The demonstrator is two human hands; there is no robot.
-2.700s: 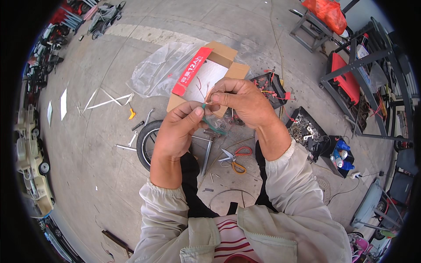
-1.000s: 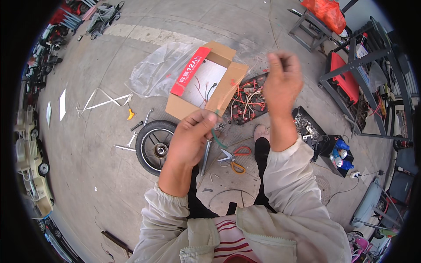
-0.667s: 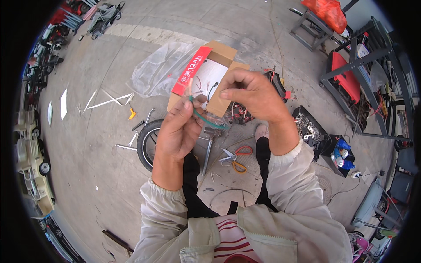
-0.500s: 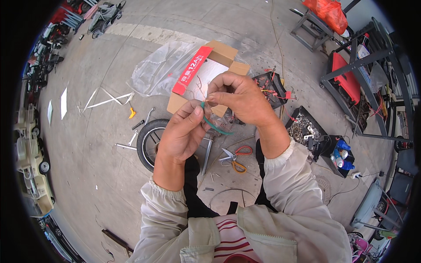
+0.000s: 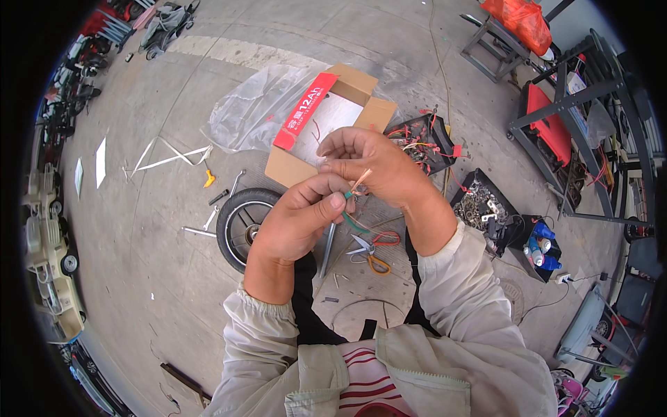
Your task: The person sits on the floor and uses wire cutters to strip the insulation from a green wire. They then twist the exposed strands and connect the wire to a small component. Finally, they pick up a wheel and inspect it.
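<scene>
My left hand pinches a green insulated wire between thumb and fingers. Its stripped copper end fans out bare past the fingertips, toward my right palm. Just beyond it is my right hand, thumb and fingers curled together; what lies between them, if anything, is hidden. A thin reddish strand shows by the right fingertips, over an open cardboard box with a red label and white lining. Whether that strand is held or lies in the box, I cannot tell.
Scissors with orange and red handles lie on the floor between my legs. A spoked wheel and wrenches are at left. To the right stand a tray of wiring, a box of metal parts and a metal rack.
The bare copper end now points up and right, clear of the right fingers. My left hand has shifted right and slightly down; the right fingers have come off the green wire's end.
</scene>
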